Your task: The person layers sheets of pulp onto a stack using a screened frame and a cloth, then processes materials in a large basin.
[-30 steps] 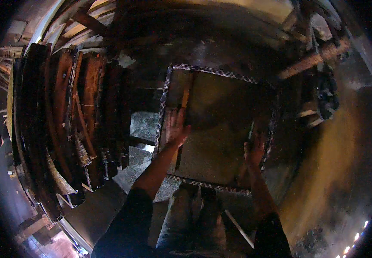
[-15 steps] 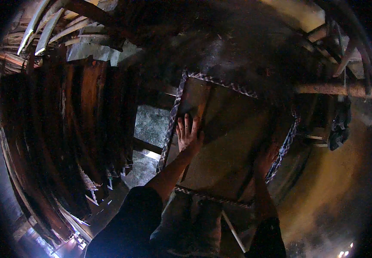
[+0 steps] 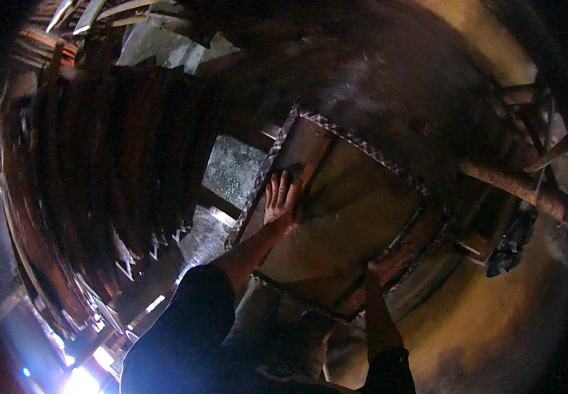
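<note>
Before me is a brownish flat panel [image 3: 336, 210] with a patterned, checked-looking edging and darker strips along its left and right sides. My left hand [image 3: 280, 205] lies flat near the panel's left edge, its fingers spread and pointing away from me. Low on the right side, my right hand [image 3: 381, 269] touches the panel beside the right strip. Shadow covers its fingers, so their grip does not show.
Dark upright wooden planks [image 3: 100, 171] fill the left side. A speckled grey surface [image 3: 234, 169] shows between them and the panel. To the right runs a wooden pole [image 3: 520, 187], with a dark bundle [image 3: 510, 253] below it. Bright light enters at lower left.
My view has turned, and the panel appears more tilted. My right hand has shifted left and inward from the panel's right edge. The left hand stays flat on the panel.
</note>
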Demonstrator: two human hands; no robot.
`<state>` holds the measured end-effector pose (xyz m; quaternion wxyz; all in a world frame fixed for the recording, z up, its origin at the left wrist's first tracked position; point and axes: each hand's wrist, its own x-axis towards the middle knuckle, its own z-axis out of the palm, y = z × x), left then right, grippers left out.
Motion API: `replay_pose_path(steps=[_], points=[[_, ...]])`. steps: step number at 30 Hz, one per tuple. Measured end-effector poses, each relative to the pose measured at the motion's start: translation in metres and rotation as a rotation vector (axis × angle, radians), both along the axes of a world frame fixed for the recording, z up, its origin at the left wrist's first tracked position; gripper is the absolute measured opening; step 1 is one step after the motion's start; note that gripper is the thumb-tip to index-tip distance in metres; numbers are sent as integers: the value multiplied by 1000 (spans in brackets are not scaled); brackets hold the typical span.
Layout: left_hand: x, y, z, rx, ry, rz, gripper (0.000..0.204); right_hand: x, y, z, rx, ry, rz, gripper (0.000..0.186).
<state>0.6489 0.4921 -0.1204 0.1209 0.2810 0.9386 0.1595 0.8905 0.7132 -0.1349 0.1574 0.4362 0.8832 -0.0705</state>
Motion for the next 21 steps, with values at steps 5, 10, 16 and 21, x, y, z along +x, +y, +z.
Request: replay_pose_path(steps=[5, 10, 16, 21], points=[[3, -10, -5, 48, 90, -4, 70, -6, -7, 10, 93, 181, -45, 59], [38, -43, 14, -24, 113, 100, 65, 9, -31, 16, 149, 322, 158, 64], [103, -112, 18, -45, 45, 157, 60, 95, -90, -23, 137, 268, 20, 62], [93, -121, 23, -74, 4, 151, 61, 83, -106, -18, 317, 155, 62, 62]])
